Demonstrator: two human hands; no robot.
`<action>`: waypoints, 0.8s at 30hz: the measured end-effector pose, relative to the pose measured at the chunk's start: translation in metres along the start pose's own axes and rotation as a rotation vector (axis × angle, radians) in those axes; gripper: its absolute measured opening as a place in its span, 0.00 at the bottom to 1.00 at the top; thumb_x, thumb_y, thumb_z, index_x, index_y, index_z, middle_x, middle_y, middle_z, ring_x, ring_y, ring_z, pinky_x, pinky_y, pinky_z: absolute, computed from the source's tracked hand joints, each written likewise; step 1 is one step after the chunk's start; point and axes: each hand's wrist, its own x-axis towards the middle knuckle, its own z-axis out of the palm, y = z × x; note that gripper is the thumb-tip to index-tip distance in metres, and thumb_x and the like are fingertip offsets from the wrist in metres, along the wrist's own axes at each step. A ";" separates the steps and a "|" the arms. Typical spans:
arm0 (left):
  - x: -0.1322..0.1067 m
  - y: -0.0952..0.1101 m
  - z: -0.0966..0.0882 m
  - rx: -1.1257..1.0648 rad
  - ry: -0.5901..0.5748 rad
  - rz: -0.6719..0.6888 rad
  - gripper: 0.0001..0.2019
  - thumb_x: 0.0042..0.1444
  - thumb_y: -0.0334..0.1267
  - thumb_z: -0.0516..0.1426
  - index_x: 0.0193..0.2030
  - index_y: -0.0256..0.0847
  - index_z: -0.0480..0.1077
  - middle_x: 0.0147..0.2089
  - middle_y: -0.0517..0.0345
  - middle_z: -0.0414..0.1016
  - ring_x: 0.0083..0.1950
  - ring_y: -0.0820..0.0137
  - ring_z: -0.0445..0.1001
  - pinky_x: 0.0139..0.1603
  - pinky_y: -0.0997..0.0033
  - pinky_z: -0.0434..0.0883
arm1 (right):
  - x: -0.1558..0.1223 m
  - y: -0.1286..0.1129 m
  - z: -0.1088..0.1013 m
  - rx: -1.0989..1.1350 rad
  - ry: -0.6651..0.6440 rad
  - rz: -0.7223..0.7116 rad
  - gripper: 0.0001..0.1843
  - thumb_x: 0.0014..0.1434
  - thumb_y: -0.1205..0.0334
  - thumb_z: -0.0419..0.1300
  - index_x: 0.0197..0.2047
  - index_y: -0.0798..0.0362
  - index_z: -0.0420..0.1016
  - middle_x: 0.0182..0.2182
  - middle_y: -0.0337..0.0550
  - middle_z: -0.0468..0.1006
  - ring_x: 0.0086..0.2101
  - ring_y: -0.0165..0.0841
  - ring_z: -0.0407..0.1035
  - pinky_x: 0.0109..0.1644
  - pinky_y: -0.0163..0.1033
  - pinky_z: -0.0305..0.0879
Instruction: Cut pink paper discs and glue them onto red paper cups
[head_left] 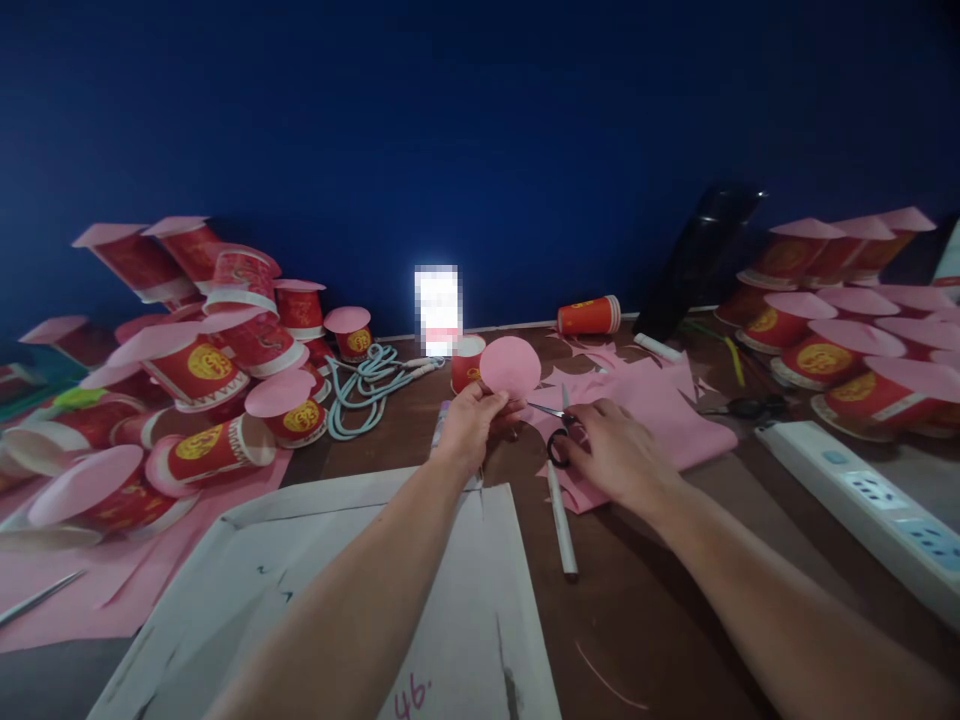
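Left hand point(471, 430): closed in a pinch on the lower edge of a pink paper disc point(510, 366), which it holds raised, face towards the viewer.
Right hand point(615, 450): gripping black-handled scissors point(564, 416), fingers at the loops; the blades appear parted, one pointing at the disc's lower edge. Contact between blade and paper cannot be determined.
Disc position: above the middle of the brown table point(615, 620), overlapping in view a red paper cup point(466, 365) that stands upright near the back edge.
Pink paper offcut point(667, 410): jagged-edged, on the table beyond and beside the right hand.
White pen point(561, 520): on the table, just nearer the front edge than the scissors.
Cardboard sheet point(322, 590): flat under the left forearm, reaching towards the front edge; marked "46."
Back edge: lit screen point(439, 310), pixelated; pale blue cable point(367, 395) coiled to its left; orange-red paper cup point(589, 316) lying on its side to its right.
Left side: heaped red paper cups point(210, 365) at varied tilts, many bearing pink discs.
Right side: further disc-topped cups point(825, 360) in a cluster; white power strip point(870, 500) set diagonally nearer the front edge.
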 end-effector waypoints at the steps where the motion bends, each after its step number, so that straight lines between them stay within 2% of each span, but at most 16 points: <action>1: 0.000 0.000 0.001 0.031 0.004 -0.007 0.07 0.54 0.29 0.58 0.40 0.34 0.70 0.35 0.52 0.78 0.35 0.72 0.78 0.33 0.77 0.75 | 0.000 0.000 0.000 0.002 0.000 -0.002 0.20 0.62 0.53 0.52 0.53 0.53 0.71 0.45 0.53 0.73 0.46 0.45 0.68 0.45 0.44 0.63; 7: 0.001 -0.005 0.001 0.209 0.037 0.017 0.06 0.55 0.30 0.57 0.40 0.33 0.70 0.31 0.52 0.78 0.31 0.73 0.78 0.31 0.77 0.74 | 0.001 0.002 0.003 0.016 0.017 -0.006 0.20 0.61 0.52 0.53 0.51 0.53 0.72 0.45 0.52 0.73 0.45 0.44 0.68 0.46 0.43 0.63; 13: 0.001 -0.010 0.001 0.304 0.016 0.066 0.08 0.51 0.34 0.62 0.37 0.35 0.70 0.28 0.54 0.77 0.27 0.72 0.76 0.27 0.76 0.73 | 0.008 0.008 0.002 0.083 0.036 -0.015 0.18 0.62 0.52 0.52 0.48 0.52 0.74 0.44 0.50 0.75 0.43 0.41 0.71 0.43 0.41 0.64; 17: 0.001 -0.009 0.003 0.335 0.008 0.054 0.05 0.53 0.33 0.59 0.37 0.35 0.69 0.28 0.55 0.77 0.27 0.72 0.76 0.27 0.76 0.73 | 0.048 0.024 -0.016 0.178 0.056 0.054 0.13 0.61 0.55 0.54 0.42 0.48 0.78 0.41 0.45 0.79 0.38 0.38 0.73 0.41 0.40 0.65; 20: 0.002 -0.008 0.004 0.339 0.028 0.047 0.03 0.54 0.32 0.57 0.36 0.35 0.68 0.27 0.55 0.77 0.26 0.73 0.76 0.27 0.77 0.72 | 0.095 0.050 -0.031 0.307 0.185 0.210 0.13 0.58 0.60 0.57 0.44 0.52 0.77 0.40 0.47 0.79 0.39 0.38 0.73 0.42 0.40 0.66; 22: 0.004 -0.008 0.004 0.336 0.037 0.035 0.02 0.54 0.32 0.57 0.35 0.36 0.68 0.27 0.56 0.77 0.25 0.74 0.75 0.26 0.77 0.72 | 0.124 0.071 -0.035 0.445 0.283 0.367 0.17 0.55 0.63 0.59 0.48 0.57 0.75 0.41 0.51 0.79 0.33 0.36 0.74 0.37 0.38 0.67; 24: 0.005 -0.009 0.004 0.350 0.030 0.041 0.02 0.54 0.31 0.57 0.35 0.36 0.68 0.27 0.56 0.77 0.25 0.74 0.75 0.27 0.76 0.72 | 0.145 0.088 -0.033 0.592 0.374 0.516 0.27 0.51 0.66 0.62 0.56 0.61 0.70 0.43 0.55 0.77 0.27 0.31 0.73 0.30 0.35 0.65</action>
